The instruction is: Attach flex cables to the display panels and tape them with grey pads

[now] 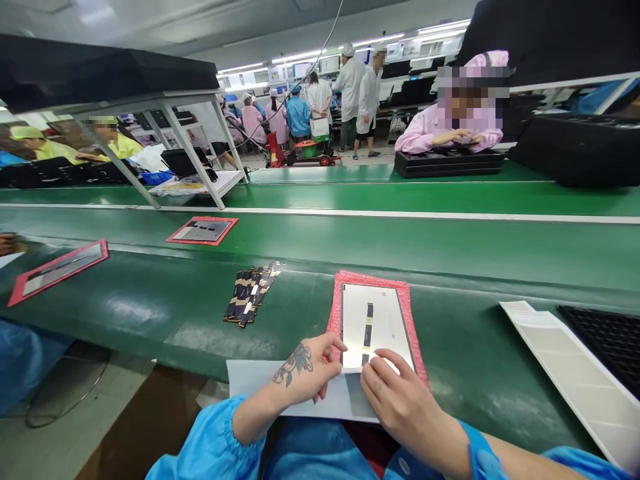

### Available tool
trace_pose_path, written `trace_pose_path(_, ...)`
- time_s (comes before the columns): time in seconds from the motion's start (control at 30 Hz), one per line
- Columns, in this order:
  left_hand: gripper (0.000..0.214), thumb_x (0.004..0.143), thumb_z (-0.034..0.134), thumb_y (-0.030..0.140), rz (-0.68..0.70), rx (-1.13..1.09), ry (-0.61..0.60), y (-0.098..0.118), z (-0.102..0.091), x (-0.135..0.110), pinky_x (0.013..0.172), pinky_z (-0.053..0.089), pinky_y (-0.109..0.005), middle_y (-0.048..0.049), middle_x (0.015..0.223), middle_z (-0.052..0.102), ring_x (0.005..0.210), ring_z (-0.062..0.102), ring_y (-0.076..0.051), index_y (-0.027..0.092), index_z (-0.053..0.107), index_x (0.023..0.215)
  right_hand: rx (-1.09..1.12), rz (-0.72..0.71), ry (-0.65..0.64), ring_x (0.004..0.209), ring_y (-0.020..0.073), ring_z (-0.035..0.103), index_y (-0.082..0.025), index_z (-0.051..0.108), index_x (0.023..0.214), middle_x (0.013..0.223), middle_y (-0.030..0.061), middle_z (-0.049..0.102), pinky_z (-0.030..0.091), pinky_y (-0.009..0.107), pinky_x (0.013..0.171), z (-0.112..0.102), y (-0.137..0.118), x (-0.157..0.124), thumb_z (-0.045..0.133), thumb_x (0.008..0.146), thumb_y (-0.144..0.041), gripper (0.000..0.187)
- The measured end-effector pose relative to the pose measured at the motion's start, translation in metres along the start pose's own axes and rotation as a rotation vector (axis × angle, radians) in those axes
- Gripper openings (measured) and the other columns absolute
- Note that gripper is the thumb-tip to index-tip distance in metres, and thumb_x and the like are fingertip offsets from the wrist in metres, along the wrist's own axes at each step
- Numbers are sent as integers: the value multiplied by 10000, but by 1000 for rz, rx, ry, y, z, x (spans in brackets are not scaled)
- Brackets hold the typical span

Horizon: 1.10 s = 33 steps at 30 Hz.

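Two pink-backed panels [203, 231] lie off to the left on the green bench [475, 247], well apart from where I am working, one near the rail and one slanted close to another person's hand [7, 244] at the edge of my head view; nearer, just left of centre, I have a fanned pile of dark strips [250, 293] with gold bands; on my right, long white trays [570, 373] stand beside a black grid tray [605, 347]; across the bench a white rack [195, 160] rises on the left, and a co-worker in pink [420, 133] leans over stacked black trays [450, 165]; nearest my view, a pale sheet [255, 377] lies under both wrists; the pale grey panel [390, 313] rests flat on pink padding [406, 297] right in front of me, dark-edged, with small print, and a black-and-gold strip [369, 327] runs down its middle; my left hand [313, 363] is loosely bent at its lower left edge, index and thumb parted; my right hand [397, 393] covers the lower right corner, fingertips at the strip's near end, and I cannot tell whether they pinch it.
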<state>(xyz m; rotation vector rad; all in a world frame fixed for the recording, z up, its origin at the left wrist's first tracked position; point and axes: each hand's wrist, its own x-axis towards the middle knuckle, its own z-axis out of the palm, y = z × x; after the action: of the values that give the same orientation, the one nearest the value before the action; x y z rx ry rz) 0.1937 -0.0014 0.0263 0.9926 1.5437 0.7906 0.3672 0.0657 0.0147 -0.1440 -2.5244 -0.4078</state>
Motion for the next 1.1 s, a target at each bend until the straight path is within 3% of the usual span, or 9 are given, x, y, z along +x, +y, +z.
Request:
trace_pose_path(0.13,188,754,577,282,111,248,50,8,2,-3,440,349,-177,37,678,584,495,492,-73,172,650,888,5,-15,-13,647,174,458,-187,589,638,636,23,520,417,372,910,2,10,2,332,884,-3,401)
trace_pose_path(0.23,131,743,590,276,95,334,16,16,3,4,522,360,-191,38,600,562,595,510,-102,163,649,712,22,-56,-16,640,166,446,-185,598,648,636,15,514,414,371,935,2,17,0,328,901,-24,403)
trace_pose_path(0.37,128,737,539,229,-1,251,-106,13,4,16,482,339,-204,62,502,479,474,450,-88,154,592,647,28,-67,-35,647,165,445,-184,609,667,641,12,522,418,361,940,3,21,-6,309,919,-32,420)
trace_pose_path(0.53,143,731,588,279,122,203,-72,2,6,23,569,353,-205,38,624,560,626,493,-104,150,616,676,49,-87,-7,655,164,454,-180,610,677,648,10,536,425,378,935,8,26,-11,322,923,-30,407)
trace_pose_path(0.7,108,686,594,238,50,71,-119,-5,6,31,537,307,-213,60,543,473,569,427,-94,150,585,625,46,-141,-19,662,165,472,-175,624,692,647,15,543,428,381,933,12,27,-10,303,920,-23,421)
trace_pose_path(1.1,122,726,552,197,11,127,-7,-9,19,33,534,303,-213,70,546,453,574,434,-92,156,540,611,53,-212,-31,704,172,500,-176,640,724,706,30,590,447,387,916,19,34,-16,286,921,-22,433)
